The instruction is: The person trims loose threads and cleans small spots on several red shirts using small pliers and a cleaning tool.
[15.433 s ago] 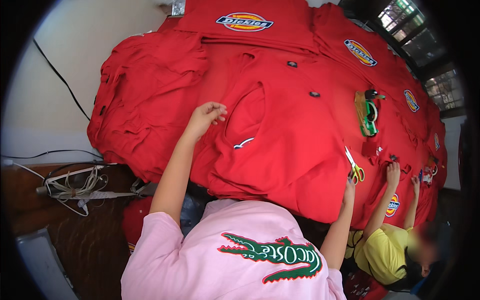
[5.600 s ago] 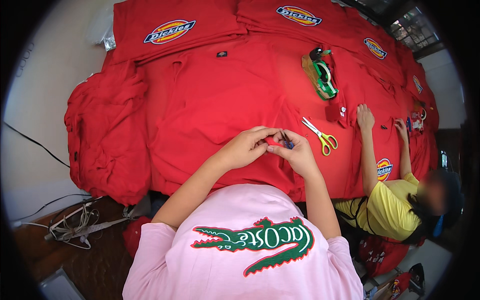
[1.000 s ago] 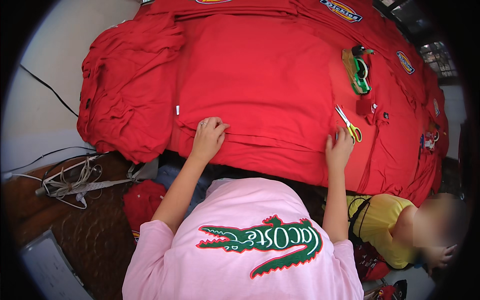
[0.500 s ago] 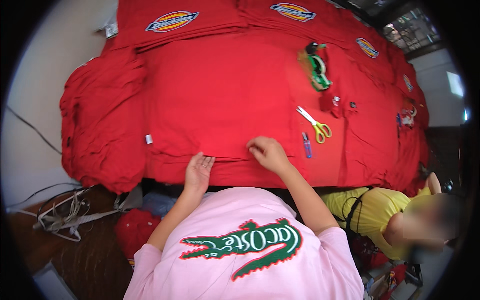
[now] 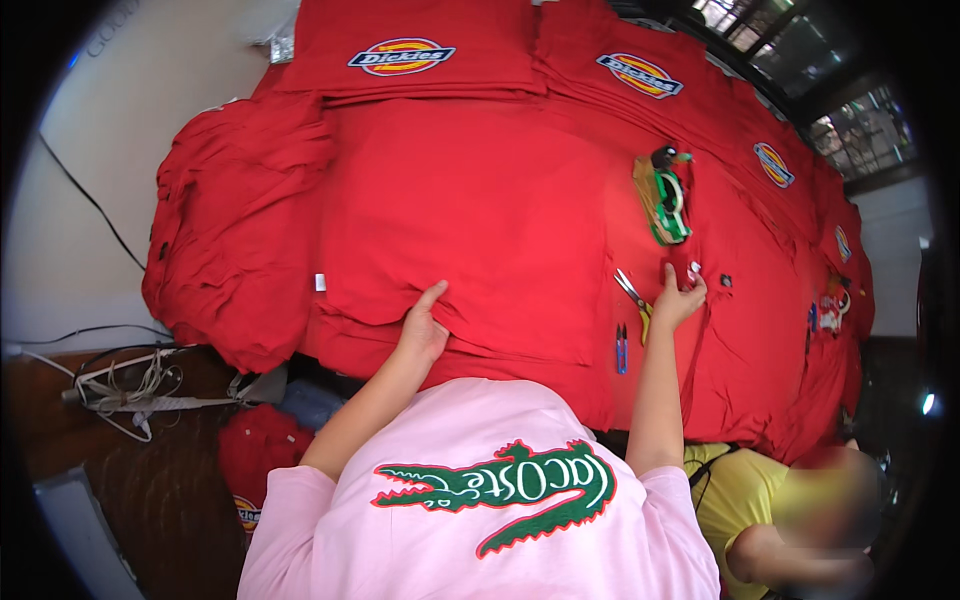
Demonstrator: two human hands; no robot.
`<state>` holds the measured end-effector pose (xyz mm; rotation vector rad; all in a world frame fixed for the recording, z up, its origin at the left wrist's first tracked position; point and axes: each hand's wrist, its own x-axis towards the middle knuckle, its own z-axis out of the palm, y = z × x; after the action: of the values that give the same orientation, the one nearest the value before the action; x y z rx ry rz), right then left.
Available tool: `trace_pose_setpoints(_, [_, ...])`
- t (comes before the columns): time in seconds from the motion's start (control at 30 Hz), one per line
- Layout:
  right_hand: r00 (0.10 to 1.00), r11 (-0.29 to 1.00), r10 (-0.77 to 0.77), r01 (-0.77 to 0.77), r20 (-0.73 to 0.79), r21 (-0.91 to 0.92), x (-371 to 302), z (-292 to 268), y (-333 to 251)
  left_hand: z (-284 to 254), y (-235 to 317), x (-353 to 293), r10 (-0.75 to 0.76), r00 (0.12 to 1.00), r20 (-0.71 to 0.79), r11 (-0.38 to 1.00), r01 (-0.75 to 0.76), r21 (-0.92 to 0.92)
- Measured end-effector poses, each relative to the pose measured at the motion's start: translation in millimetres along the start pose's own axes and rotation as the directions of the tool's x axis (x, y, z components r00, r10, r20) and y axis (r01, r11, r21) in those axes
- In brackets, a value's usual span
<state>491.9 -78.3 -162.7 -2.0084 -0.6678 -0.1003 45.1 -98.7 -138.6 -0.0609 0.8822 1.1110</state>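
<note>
A folded red shirt (image 5: 470,220) lies in front of me, with a small white tag (image 5: 320,282) at its left edge. My left hand (image 5: 425,328) grips its near edge, one digit on top and the cloth creasing beside it; its other fingers are partly hidden. Stretched out to the right, my right hand (image 5: 680,300) has its fingers apart at a small red cloth bundle (image 5: 684,268) with a white label. Whether it touches the bundle I cannot tell. Beneath that wrist lie scissors (image 5: 630,288) with yellow-green handles, partly covered. Blue-handled thread snips (image 5: 621,350) lie nearer me.
A green tape dispenser (image 5: 664,200) stands beyond the right hand. Folded red shirts with badges (image 5: 440,85) line the far side, and a crumpled red pile (image 5: 235,240) is at left. Another person in yellow (image 5: 745,500) is close at lower right. Cables (image 5: 135,390) lie at left.
My right hand has moved from the shirt's near edge out to the small red bundle. My left hand has turned and now grips the shirt's edge. The whole view has shifted.
</note>
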Motion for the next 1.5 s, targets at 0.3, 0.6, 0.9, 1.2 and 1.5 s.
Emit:
trace_pose_setpoints(0.3, [0.975, 0.936, -0.212, 0.222, -0.068, 0.271, -12, -3, -26, -2, -12, -8, 0.041, 0.995, -0.087, 0.971, -0.02, 0.237])
trace_pose_setpoints(0.6, [0.617, 0.807, -0.59, 0.43, 0.521, 0.404, -81, -27, -147, 36, 9, -40, 0.072, 0.995, 0.076, 0.981, -0.084, 0.175])
trace_pose_setpoints(0.9, [0.158, 0.358, -0.899, 0.803, 0.408, 0.477, -125, 4, -220, 68, 25, -59, -0.006, 0.986, 0.168, 0.99, -0.018, 0.139])
trace_pose_setpoints(1.2, [0.125, 0.302, -0.914, 0.844, 0.385, 0.443, -138, -8, -234, 57, 19, -54, 0.002, 0.979, 0.202, 0.999, -0.013, 0.05])
trace_pose_setpoints(1.5, [0.131, 0.292, -0.914, 0.87, 0.383, 0.398, -145, -6, -229, 62, 24, -58, -0.023, 0.98, 0.198, 0.999, 0.015, 0.041])
